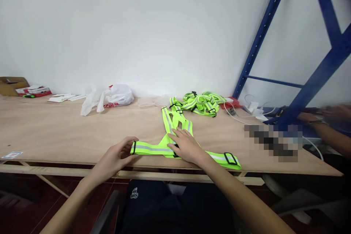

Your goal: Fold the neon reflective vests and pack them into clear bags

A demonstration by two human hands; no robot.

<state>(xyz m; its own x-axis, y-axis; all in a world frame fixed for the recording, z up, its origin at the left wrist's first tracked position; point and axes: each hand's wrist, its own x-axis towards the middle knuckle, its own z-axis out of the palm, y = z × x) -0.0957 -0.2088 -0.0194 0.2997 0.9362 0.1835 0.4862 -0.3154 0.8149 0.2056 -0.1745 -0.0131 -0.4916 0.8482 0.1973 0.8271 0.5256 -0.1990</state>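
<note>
A fluorescent yellow-green reflective vest (pixel 152 149) made of elastic straps with grey stripes lies spread out on the table before me. My left hand (pixel 116 156) is closed around the left end of its waist strap, beside a black slider buckle (pixel 133 147). Fingers stretched out, my right hand (pixel 186 147) lies palm down on the middle of the vest, covering part of the strap crossing. To the right of that hand, the other strap end bears a black buckle (pixel 230 158) and rests flat. The shoulder straps run away from me.
Behind the vest lies a tangled pile of similar vests (pixel 201 103), with a red bag (pixel 233 103) beside it. White plastic bags (pixel 119 95) and a cardboard box (pixel 12 87) sit along the wall. A blue metal rack (pixel 256 44), white cables and another person's arm (pixel 329 135) are at right.
</note>
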